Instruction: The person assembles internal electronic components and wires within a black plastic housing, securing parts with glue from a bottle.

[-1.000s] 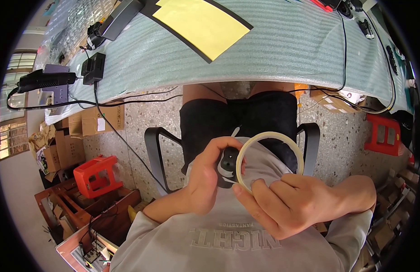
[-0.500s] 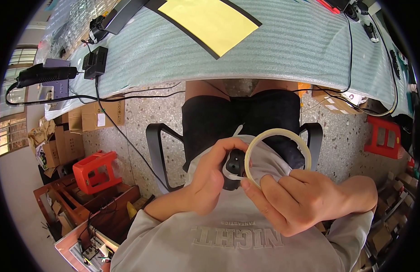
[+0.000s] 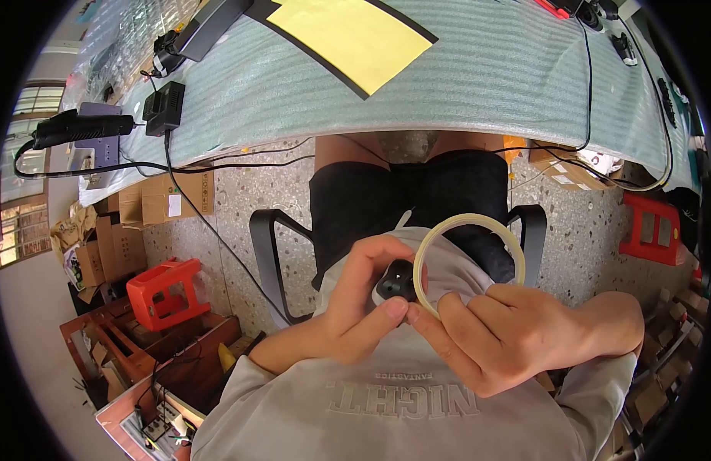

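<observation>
In front of my shirt, my left hand [image 3: 344, 311] is closed around a small rounded black device [image 3: 398, 275] with a pale band along its side. The left thumb lies across the device's near edge and hides part of it. My right hand [image 3: 517, 334] grips a nearly used-up roll of cream tape [image 3: 467, 219], a thin ring held upright just right of the device. The tips of my left thumb and right index finger meet or nearly meet below the device. Any tape between the roll and the device is hidden there.
Ahead, a foam-covered table [image 3: 256, 111] bears a yellow sheet [image 3: 363, 42] on a black board, a black box-shaped adapter [image 3: 164, 107] and a corded black electric screwdriver [image 3: 87, 128]. Cables hang along its edge. Chair armrests [image 3: 530, 238] flank me; a red stool [image 3: 167, 293] stands left.
My left thumb has come down over the near edge of the black device, where a strip of tape showed before. The device has tilted slightly. My right hand and the roll have barely moved.
</observation>
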`<act>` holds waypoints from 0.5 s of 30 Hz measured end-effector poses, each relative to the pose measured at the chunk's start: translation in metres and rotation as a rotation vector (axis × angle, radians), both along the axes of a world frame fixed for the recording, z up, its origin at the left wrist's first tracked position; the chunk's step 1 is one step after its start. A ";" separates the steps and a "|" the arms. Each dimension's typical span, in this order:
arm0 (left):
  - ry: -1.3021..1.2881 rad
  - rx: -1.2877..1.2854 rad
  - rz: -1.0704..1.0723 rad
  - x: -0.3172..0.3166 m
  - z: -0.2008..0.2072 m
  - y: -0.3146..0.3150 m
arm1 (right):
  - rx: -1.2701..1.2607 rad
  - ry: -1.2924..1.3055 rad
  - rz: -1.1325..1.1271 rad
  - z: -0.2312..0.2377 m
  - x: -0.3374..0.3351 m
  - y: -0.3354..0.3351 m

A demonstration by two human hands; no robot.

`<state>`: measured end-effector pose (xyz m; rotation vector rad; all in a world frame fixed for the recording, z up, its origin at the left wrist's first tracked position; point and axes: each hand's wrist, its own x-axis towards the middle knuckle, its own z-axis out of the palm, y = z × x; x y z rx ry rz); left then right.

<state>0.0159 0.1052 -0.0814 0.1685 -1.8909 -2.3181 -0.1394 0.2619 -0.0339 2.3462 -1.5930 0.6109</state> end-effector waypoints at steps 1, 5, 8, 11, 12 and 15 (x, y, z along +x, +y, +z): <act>-0.001 -0.002 -0.004 0.001 -0.001 0.000 | -0.050 -0.001 -0.004 -0.002 0.001 0.000; 0.098 0.207 -0.083 0.004 -0.001 0.000 | -0.132 -0.014 -0.014 -0.002 0.003 -0.002; 0.055 0.280 -0.107 0.005 0.003 0.001 | -0.017 0.005 -0.023 0.007 0.003 0.003; 0.028 0.365 -0.086 0.008 0.005 0.000 | -0.002 0.051 -0.029 0.009 -0.004 0.007; 0.018 0.450 -0.059 0.009 0.006 -0.001 | -0.003 0.050 -0.026 0.010 -0.004 0.007; 0.004 0.551 -0.147 0.008 0.008 0.000 | 0.010 0.002 -0.026 0.010 -0.002 0.008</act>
